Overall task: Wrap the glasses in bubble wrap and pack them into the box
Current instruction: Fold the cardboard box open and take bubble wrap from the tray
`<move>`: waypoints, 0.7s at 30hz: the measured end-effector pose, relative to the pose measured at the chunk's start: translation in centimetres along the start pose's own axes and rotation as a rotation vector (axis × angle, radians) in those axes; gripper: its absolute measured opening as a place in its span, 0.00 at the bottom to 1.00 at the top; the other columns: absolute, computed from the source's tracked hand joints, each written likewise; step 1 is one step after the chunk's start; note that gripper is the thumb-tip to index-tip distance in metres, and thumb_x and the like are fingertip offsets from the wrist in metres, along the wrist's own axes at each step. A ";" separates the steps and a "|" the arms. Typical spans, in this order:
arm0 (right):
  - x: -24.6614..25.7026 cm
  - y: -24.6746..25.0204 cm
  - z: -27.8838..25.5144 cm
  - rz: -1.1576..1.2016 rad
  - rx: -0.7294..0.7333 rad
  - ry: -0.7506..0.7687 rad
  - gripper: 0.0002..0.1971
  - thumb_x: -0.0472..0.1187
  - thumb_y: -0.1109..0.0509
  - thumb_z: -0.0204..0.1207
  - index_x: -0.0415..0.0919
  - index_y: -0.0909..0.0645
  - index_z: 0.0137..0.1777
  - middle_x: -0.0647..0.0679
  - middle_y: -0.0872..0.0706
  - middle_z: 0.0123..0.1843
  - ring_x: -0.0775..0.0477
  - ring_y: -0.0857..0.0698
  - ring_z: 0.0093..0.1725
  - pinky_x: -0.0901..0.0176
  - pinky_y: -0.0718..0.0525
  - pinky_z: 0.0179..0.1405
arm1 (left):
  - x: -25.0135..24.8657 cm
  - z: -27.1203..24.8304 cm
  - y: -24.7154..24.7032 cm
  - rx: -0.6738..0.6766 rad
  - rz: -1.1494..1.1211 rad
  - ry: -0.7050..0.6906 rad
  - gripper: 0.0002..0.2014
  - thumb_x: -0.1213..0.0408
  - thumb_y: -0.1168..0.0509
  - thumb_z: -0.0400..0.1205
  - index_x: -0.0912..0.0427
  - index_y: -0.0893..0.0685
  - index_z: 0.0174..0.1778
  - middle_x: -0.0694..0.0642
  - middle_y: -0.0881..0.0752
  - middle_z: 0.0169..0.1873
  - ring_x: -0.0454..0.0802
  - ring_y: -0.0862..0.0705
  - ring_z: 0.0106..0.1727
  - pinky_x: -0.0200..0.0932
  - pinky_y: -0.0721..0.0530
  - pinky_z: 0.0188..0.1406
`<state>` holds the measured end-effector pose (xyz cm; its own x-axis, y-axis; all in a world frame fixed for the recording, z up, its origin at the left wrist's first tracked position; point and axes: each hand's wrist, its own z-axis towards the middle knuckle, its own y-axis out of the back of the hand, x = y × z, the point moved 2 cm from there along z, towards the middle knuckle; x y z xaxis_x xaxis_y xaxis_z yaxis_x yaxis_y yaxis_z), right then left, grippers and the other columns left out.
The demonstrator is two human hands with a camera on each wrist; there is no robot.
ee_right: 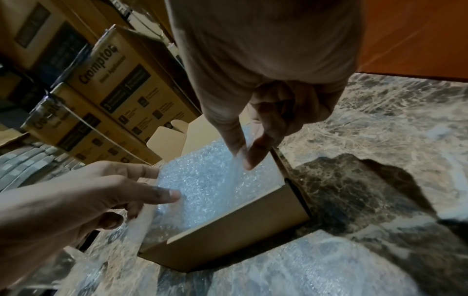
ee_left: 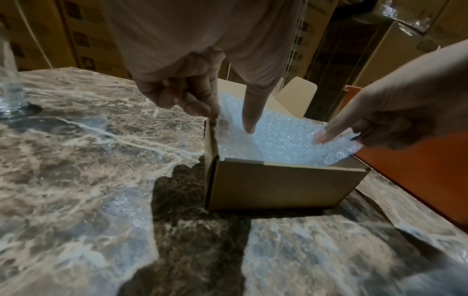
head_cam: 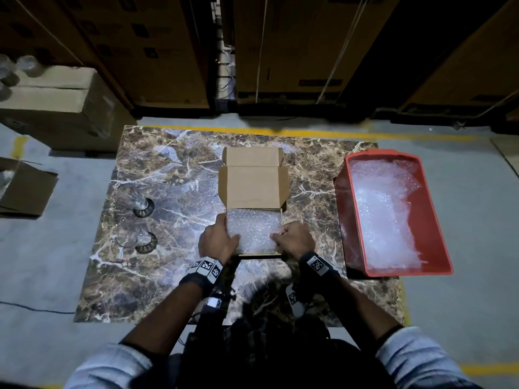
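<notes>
A small open cardboard box (head_cam: pixel 254 189) stands at the table's middle, its lid tipped back. A sheet of bubble wrap (head_cam: pixel 252 230) lines its inside. My left hand (head_cam: pixel 226 234) is at the box's left wall (ee_left: pixel 210 144); its index finger (ee_left: pixel 249 122) points straight down onto the wrap while thumb and other fingers pinch the sheet's left edge (ee_right: pixel 142 218). My right hand (head_cam: pixel 280 234) pinches the sheet's right edge between thumb and index finger (ee_right: pixel 244 156). Two clear glasses (head_cam: pixel 139 202) (head_cam: pixel 139 240) stand unwrapped on the table's left side, apart from both hands.
A red bin (head_cam: pixel 438 220) holding more bubble wrap (head_cam: pixel 384 217) sits at the table's right edge, close to the box. The marble table (head_cam: pixel 168 276) ends near me. Large cardboard cartons (head_cam: pixel 56 108) stand on the floor beyond and to the left.
</notes>
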<state>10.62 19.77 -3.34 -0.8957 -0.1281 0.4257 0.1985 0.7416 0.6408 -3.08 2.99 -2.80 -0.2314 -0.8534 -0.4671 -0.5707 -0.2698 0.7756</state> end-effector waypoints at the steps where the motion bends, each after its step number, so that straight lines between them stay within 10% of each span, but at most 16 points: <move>1: 0.2 0.1 -0.1 -0.036 0.009 0.000 0.17 0.57 0.20 0.72 0.43 0.13 0.35 0.52 0.09 0.32 0.47 0.08 0.36 0.50 0.08 0.45 | 0.0 -0.1 0.0 -0.008 0.013 -0.013 0.29 0.53 0.26 0.79 0.52 0.28 0.74 0.62 0.11 0.50 0.65 0.14 0.53 0.50 0.19 0.46; 9: 1.5 0.7 -0.1 -0.316 -0.015 0.067 0.13 0.54 0.23 0.75 0.44 0.14 0.45 0.48 0.10 0.45 0.43 0.11 0.47 0.53 0.13 0.51 | -0.3 -0.8 0.7 -0.164 0.357 -0.339 0.30 0.54 0.28 0.78 0.54 0.28 0.75 0.57 0.23 0.62 0.59 0.21 0.59 0.57 0.18 0.53; 14: 2.3 1.4 -0.5 -0.464 -0.074 0.148 0.19 0.60 0.24 0.76 0.43 0.15 0.48 0.45 0.12 0.47 0.41 0.13 0.49 0.48 0.13 0.55 | -0.5 -0.5 -0.2 0.019 0.642 -0.665 0.23 0.56 0.26 0.75 0.51 0.21 0.67 0.55 0.20 0.66 0.57 0.22 0.64 0.57 0.21 0.58; 21: 3.5 2.3 -2.1 -0.645 -0.167 0.489 0.16 0.53 0.25 0.81 0.46 0.14 0.62 0.46 0.10 0.55 0.44 0.12 0.52 0.49 0.13 0.54 | -0.9 0.8 -0.1 0.124 0.843 -0.623 0.21 0.47 0.32 0.81 0.53 0.19 0.67 0.51 0.16 0.64 0.56 0.26 0.68 0.57 0.29 0.62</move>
<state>8.73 19.68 0.97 -0.5875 -0.7957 0.1469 -0.2046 0.3218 0.9245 -3.47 4.14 -2.78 -0.9343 -0.3541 0.0406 -0.1047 0.3814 0.9185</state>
